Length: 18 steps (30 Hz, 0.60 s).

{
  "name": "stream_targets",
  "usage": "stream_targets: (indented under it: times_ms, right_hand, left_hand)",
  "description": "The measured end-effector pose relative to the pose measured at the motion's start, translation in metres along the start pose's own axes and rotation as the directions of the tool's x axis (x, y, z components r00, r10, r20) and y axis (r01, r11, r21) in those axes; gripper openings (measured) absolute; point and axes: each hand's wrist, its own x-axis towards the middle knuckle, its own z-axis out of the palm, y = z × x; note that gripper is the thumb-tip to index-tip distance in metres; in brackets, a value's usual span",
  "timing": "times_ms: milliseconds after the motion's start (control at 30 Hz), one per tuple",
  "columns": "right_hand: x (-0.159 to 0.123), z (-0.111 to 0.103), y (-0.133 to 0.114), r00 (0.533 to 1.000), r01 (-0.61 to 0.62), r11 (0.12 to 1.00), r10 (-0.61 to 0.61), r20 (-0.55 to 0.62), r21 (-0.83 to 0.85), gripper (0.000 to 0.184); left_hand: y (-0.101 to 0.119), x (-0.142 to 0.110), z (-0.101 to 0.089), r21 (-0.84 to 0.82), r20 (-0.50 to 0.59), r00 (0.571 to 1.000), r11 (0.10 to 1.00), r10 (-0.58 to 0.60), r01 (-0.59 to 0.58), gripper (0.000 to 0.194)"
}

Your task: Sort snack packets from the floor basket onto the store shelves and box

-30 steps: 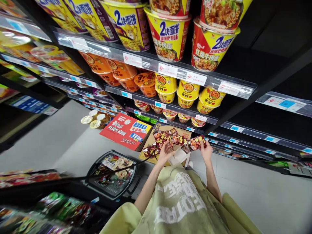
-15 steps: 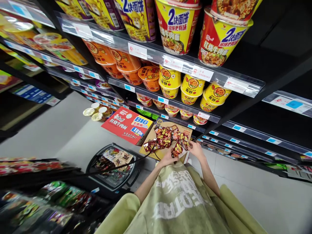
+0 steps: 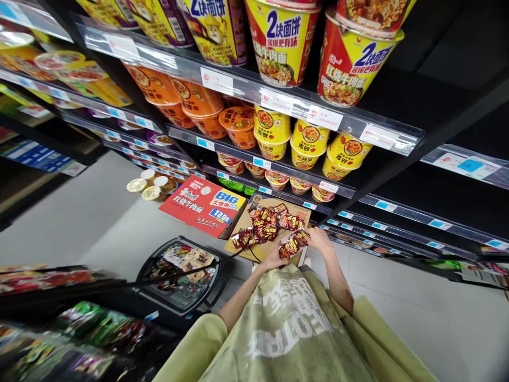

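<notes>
A small dark-red snack packet [image 3: 289, 248] with yellow print is pinched in my left hand [image 3: 273, 259], close to my shirt front. My right hand [image 3: 320, 240] has its fingers closed on the edge of another packet [image 3: 301, 236] of the same kind. The two packets touch or overlap between my hands. Just beyond them, more dark-red packets [image 3: 265, 230] lie in a loose heap on a brown cardboard box [image 3: 298, 204]. My fingertips are partly hidden by the packets.
A red noodle carton [image 3: 202, 206] stands left of the box. A black shopping basket [image 3: 214, 270] with several packets is on the lower left. Shelves of noodle cups [image 3: 272, 127] rise ahead. Tubs with pale lids [image 3: 151, 185] are on the floor. A dark cord [image 3: 234, 255] crosses the view.
The packet in my left hand has turned from steeply tilted to flatter. The right-hand packet has come closer to it, away from the heap. The whole view has shifted slightly.
</notes>
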Motion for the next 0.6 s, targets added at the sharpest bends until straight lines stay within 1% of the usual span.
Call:
stream_targets:
  times_ms: [100, 200, 400, 467, 600]
  right_hand:
    - [0.0, 0.0, 0.0, 1.0, -0.024, 0.999, 0.024, 0.012, -0.026, 0.022]
    - [0.012, 0.008, -0.003, 0.999, -0.035, 0.999, 0.036, 0.032, -0.031, 0.02]
    - [0.046, 0.039, -0.015, 0.995, -0.095, 0.995, 0.096, 0.032, -0.013, 0.021]
    - [0.051, 0.05, -0.015, 0.993, -0.117, 0.993, 0.116, 0.024, 0.002, 0.022]
    - [0.054, 0.067, -0.011, 0.99, -0.141, 0.989, 0.141, 0.003, 0.052, 0.025]
  left_hand:
    - [0.0, 0.0, 0.001, 0.016, 0.014, 0.999, 0.999, -0.031, 0.031, 0.111]
    - [-0.002, 0.002, 0.004, 0.017, 0.002, 1.0, 1.0, 0.001, -0.001, 0.11]
    - [-0.004, 0.009, 0.009, 0.079, -0.006, 1.0, 0.997, -0.001, 0.001, 0.097]
    - [-0.004, 0.012, 0.01, 0.092, -0.014, 1.0, 0.996, 0.009, -0.008, 0.095]
    - [-0.006, 0.017, 0.011, 0.054, -0.039, 0.999, 0.999, 0.008, -0.006, 0.094]
